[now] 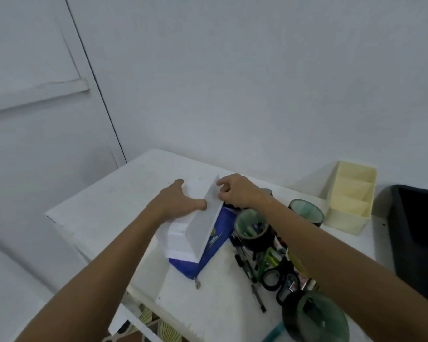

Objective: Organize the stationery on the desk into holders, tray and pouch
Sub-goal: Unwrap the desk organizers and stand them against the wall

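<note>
Now both hands are up at the far end of the blue zip pouch (209, 255), working a sheaf of white papers (183, 233) that lies half on top of it. Left hand (177, 203) is spread flat, fingers straight, pressing the sheets down on the white worktop (104, 213). Right hand (235, 191) has its grip clamped on the top corner of one sheet, finger and thumb pinching it so the page stands up on edge above the pouch. Right of the pouch, a dark roll of tape (252, 228) stands on its side among a scatter of pens (247, 267), with black-handled scissors (279, 280) beyond them. Another tape roll (307, 211) sits further right of the pouch, and a third (316, 317) at the near edge. Further right again stands the cream compartment holder (349, 196), then a black tray (418, 230) past it.
</note>
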`<state>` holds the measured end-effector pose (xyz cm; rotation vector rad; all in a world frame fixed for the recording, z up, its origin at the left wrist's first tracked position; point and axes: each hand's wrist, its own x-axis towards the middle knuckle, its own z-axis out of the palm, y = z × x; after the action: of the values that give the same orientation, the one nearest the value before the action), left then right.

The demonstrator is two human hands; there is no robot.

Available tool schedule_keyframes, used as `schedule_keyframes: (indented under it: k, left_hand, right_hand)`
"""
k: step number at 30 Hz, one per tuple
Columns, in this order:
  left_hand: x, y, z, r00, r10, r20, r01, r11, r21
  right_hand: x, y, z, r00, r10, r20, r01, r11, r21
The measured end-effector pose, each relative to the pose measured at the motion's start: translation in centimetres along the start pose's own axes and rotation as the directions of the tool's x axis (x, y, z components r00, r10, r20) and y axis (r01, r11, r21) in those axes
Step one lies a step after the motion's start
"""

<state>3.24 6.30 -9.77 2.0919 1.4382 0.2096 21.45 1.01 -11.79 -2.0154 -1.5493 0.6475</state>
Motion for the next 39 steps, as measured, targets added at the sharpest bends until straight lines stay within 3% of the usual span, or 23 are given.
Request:
schedule_keyframes:
  k: [3, 5, 7, 9, 12, 15, 18, 21, 22, 25, 28, 32, 35, 39]
  left_hand:
    - [1.0, 0.3, -3.1, 0.996, 0.036, -0.083, -0.048, 0.988, -0.149]
    - [1.9, 0.7, -5.4, 0.997, 0.047, -0.069, -0.066, 0.946, -0.317]
    - [2.9, 1.5, -7.0, 0.996, 0.086, 0.004, -0.072, 0.863, -0.499]
    - [3.2, 2.4, -7.7, 0.977, 0.186, 0.105, -0.067, 0.734, -0.676]
    - [3.7, 3.5, -7.4, 0.927, 0.292, 0.236, 0.060, 0.507, -0.860]
    - [4.9, 5.2, -5.9, 0.899, 0.362, 0.249, 0.093, 0.397, -0.913]
    - [5.5, 8.0, -4.3, 0.887, 0.387, 0.252, 0.036, 0.484, -0.874]
    - [6.8, 10.8, -2.3, 0.886, 0.424, 0.190, -0.229, 0.755, -0.614]
    - [6.7, 11.8, -1.6, 0.891, 0.427, 0.154, -0.289, 0.795, -0.534]
    - [5.4, 15.2, -0.2, 0.875, 0.475, 0.095, -0.351, 0.757, -0.551]
    - [4.7, 18.4, 0.5, 0.826, 0.558, 0.078, -0.433, 0.717, -0.546]
    - [5.0, 21.2, 1.1, 0.740, 0.672, -0.017, -0.640, 0.697, -0.324]
    - [6.9, 21.8, 2.1, 0.739, 0.673, 0.018, -0.640, 0.711, -0.291]
    - [10.0, 21.1, 4.9, 0.758, 0.644, 0.104, -0.607, 0.755, -0.248]
  right_hand:
    - [0.6, -0.6, -0.3, 0.991, 0.074, -0.112, -0.041, 0.961, 0.272]
    - [1.2, -1.1, -0.6, 0.978, 0.155, -0.143, -0.079, 0.900, 0.429]
    - [1.9, -1.5, -1.3, 0.970, 0.238, -0.055, -0.142, 0.735, 0.663]
    - [2.1, -1.8, -2.2, 0.977, 0.201, 0.077, -0.174, 0.529, 0.830]
    - [1.4, -2.2, -4.2, 0.992, 0.101, 0.069, -0.105, 0.415, 0.904]
    - [-0.2, -2.1, -6.9, 0.993, 0.116, -0.030, -0.015, 0.363, 0.932]
    - [-2.3, -1.0, -9.3, 0.957, 0.229, -0.179, 0.048, 0.481, 0.876]
    - [-4.2, 0.7, -11.0, 0.870, 0.321, -0.373, 0.105, 0.619, 0.778]
    - [-4.6, 1.3, -11.4, 0.831, 0.353, -0.431, 0.123, 0.637, 0.761]
    - [-5.3, 3.2, -12.2, 0.681, 0.407, -0.609, 0.171, 0.720, 0.672]
    - [-5.8, 4.3, -13.1, 0.553, 0.296, -0.779, 0.166, 0.877, 0.452]
    - [-5.8, 5.4, -13.7, 0.555, 0.167, -0.815, 0.173, 0.935, 0.309]
    - [-4.8, 7.6, -13.4, 0.573, 0.192, -0.797, 0.134, 0.937, 0.323]
    - [-3.7, 11.1, -12.4, 0.657, 0.266, -0.706, 0.056, 0.916, 0.397]
